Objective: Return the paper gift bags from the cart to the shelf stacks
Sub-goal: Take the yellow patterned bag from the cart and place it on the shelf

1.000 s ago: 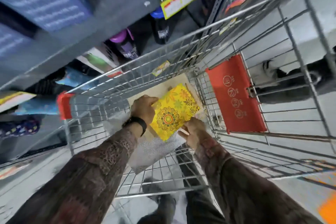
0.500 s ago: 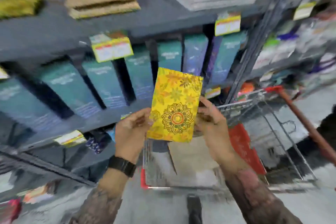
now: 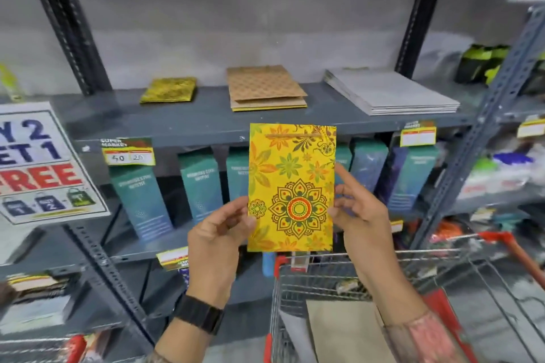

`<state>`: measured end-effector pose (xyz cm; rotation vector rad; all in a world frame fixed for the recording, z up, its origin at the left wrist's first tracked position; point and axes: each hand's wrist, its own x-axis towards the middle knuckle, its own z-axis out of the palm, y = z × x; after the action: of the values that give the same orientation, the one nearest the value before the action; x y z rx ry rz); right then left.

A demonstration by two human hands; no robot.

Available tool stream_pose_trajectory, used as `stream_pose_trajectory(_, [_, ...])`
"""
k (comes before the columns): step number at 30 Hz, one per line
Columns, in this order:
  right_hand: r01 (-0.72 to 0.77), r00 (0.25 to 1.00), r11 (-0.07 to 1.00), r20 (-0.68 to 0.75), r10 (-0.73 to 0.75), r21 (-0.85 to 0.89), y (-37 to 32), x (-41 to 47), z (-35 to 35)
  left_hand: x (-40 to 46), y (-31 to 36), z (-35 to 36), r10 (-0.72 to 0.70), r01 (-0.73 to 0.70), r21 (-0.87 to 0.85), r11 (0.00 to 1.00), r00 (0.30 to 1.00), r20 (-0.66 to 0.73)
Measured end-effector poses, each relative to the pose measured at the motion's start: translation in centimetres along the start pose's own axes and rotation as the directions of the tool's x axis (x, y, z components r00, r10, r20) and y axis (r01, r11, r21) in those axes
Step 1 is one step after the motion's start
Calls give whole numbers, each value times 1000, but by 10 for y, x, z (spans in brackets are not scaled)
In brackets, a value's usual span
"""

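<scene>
A flat yellow paper gift bag [image 3: 292, 186] with flower and mandala print stands upright in front of me, held by both hands. My left hand [image 3: 216, 240] grips its lower left edge, my right hand [image 3: 361, 215] its right edge. On the grey shelf [image 3: 206, 115] above lie three stacks: a small yellow stack [image 3: 168, 89] at the left, a brown patterned stack [image 3: 265, 88] in the middle, a grey-white stack [image 3: 389, 91] at the right. Below my hands the wire cart [image 3: 339, 277] holds a plain brown bag [image 3: 345, 330].
Teal and blue boxes [image 3: 141, 197] fill the shelf below the stacks. A "buy 2 get 1 free" sign [image 3: 38, 165] hangs at the left. Dark shelf uprights [image 3: 67, 23] frame the bay. The cart's red handle [image 3: 519, 250] reaches out at the right.
Both hands lifted the yellow bag out of the cart and up in front of the shelf. My view swung from the cart floor to the shelf stacks.
</scene>
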<state>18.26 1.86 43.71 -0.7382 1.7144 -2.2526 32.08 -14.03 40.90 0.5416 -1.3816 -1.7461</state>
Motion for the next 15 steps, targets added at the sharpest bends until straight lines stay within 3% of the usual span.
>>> stream_pose_trajectory(7, [55,986,998,160,-56,10,-3,67,31,47,28,-2,87,-86,13,996,984,-153])
stream_pose_trajectory(15, [-8,944,999,329,-6,41,-20,173,155,157,93,-34,277,-237,151,960,892,-357])
